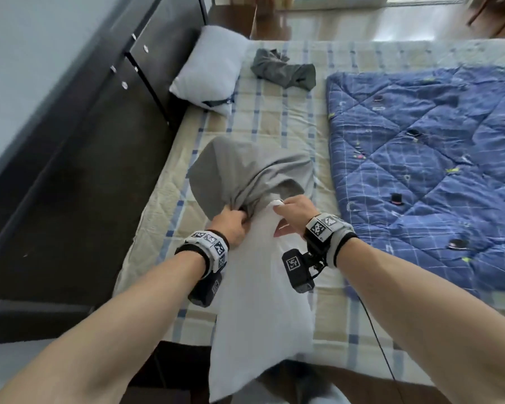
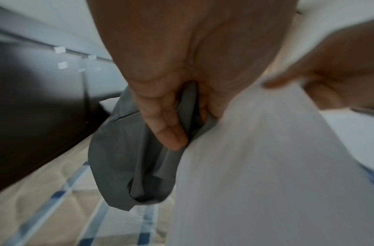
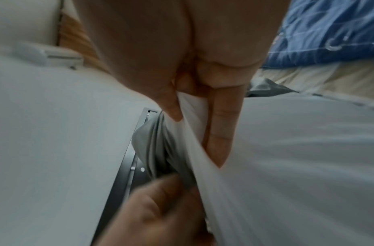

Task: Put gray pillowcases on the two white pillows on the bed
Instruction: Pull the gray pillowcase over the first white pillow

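Pillow and case on the bed before me

My left hand (image 1: 231, 225) grips the pillowcase (image 1: 245, 173) left of my right hand (image 1: 296, 214), which pinches the pillow (image 1: 260, 301); second pillow (image 1: 210, 71) far left, quilt (image 1: 426, 170) right; spare case (image 1: 283, 70) probably beside it.

I see both bare forearms reaching forward side by side, each wrist strapped with a marker-printed band, the left hand (image 1: 231, 225) fisted tight around a bunch of gray fabric and the right hand (image 1: 296, 212) just beside it, thumb and fingers pinching white cloth
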`<state>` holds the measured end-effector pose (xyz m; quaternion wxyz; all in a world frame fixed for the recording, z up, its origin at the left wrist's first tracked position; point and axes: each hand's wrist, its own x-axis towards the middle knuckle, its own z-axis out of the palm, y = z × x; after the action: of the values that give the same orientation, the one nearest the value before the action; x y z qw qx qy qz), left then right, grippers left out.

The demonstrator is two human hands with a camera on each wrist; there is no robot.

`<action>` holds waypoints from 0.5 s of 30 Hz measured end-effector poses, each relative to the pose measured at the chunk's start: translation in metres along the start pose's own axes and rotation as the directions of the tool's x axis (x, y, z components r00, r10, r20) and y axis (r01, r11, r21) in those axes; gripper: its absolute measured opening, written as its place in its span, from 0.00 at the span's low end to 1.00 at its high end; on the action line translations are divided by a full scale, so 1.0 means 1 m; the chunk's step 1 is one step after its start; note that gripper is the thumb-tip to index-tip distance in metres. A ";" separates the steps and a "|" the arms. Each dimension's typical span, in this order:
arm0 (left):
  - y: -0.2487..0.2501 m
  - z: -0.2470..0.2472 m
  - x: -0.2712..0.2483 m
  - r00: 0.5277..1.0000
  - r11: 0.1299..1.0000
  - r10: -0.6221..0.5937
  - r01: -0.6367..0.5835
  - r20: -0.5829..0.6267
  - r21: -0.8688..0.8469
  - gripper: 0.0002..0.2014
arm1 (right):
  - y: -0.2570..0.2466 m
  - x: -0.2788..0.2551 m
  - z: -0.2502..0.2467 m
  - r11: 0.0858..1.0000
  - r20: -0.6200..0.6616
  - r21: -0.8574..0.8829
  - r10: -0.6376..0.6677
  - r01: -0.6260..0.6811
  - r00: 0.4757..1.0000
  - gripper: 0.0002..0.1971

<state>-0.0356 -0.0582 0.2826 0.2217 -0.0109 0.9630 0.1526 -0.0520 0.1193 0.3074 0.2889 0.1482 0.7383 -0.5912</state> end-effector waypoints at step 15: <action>-0.012 0.057 -0.143 0.934 0.998 0.029 -0.050 0.355 0.049 0.19 | 0.027 -0.030 0.039 0.940 0.143 0.318 0.082 -0.124 0.986 0.05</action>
<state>0.1180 -0.0594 0.2918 0.3884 0.0426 0.9114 0.1290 -0.0039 0.0926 0.2991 0.3376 0.1942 0.6019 -0.6972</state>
